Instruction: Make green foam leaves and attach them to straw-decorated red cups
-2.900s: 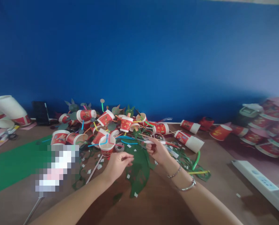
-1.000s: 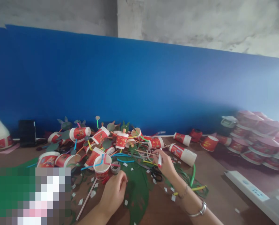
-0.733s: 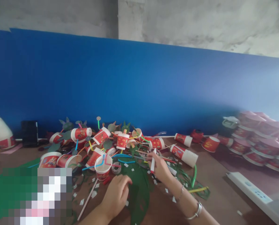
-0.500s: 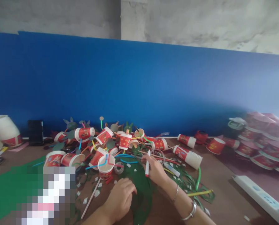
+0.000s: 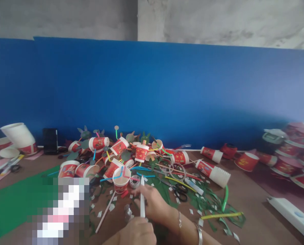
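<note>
A white marker stands nearly upright in my right hand, whose fingers are closed round it. My left hand is closed at the marker's lower end and hides that end. Behind the hands, a red and white paper cup has bent blue and pink straws in it. A roll of tape lies to the cup's right. Black-handled scissors rest among green paper scraps to the right of my right hand.
Paper cups with straws and paper animal heads are heaped along the blue wall. A stack of cups lies on its side at right. A white power strip is at far right. Green paper covers the left side.
My right hand has brought the marker left and nearer, and my left hand has closed at its lower end. The scissors have come into sight. The view has turned slightly left.
</note>
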Available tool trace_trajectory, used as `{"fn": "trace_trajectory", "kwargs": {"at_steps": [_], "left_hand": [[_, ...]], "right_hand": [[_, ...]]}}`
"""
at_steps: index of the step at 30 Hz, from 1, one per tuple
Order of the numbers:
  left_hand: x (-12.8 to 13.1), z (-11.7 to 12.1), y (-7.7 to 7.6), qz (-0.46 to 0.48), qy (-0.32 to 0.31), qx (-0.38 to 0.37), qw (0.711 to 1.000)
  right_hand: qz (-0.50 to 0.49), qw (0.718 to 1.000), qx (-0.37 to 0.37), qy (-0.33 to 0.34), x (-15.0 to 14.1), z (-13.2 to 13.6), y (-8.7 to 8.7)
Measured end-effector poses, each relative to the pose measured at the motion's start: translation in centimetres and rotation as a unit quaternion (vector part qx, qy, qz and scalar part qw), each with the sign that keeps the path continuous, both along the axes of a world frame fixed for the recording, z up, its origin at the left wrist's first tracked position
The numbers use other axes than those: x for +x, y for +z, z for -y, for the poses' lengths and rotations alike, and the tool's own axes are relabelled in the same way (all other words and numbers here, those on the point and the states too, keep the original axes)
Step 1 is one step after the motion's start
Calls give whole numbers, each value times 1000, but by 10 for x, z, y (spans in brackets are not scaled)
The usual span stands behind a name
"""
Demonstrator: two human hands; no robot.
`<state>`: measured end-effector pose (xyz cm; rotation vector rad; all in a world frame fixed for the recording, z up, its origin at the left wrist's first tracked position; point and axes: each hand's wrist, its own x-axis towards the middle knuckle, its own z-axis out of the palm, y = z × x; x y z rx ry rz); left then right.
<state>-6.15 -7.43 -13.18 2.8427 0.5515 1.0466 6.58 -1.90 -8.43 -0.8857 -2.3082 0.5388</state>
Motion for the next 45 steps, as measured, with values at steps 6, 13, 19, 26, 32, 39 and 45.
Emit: {"fn": "trace_trajectory", "kwargs": {"at_steps": [6,13,19,26,32,39,45], "left_hand": [[0,2,10,-48,-7,-59,997],[1,3,18,-14,6,-213,977],[-1,1,10,126,58,-82,987],[-1,-17,38,359,222,-252,871],[14,-31,31,324,227,-456,797],[12,-33,22,461,215,-580,637],[13,-38,22,460,251,-576,628]], "right_hand": [[131,955,254,78,-28,-10,-18],[132,942,303,62,-40,-15,-27],[78,983,148,70,-29,-15,-23],[-103,991,-54,-65,25,-5,7],[-109,990,-71,-52,40,8,21],[-303,926,-209,-82,38,10,22],[-377,858,-317,-145,41,7,15]]}}
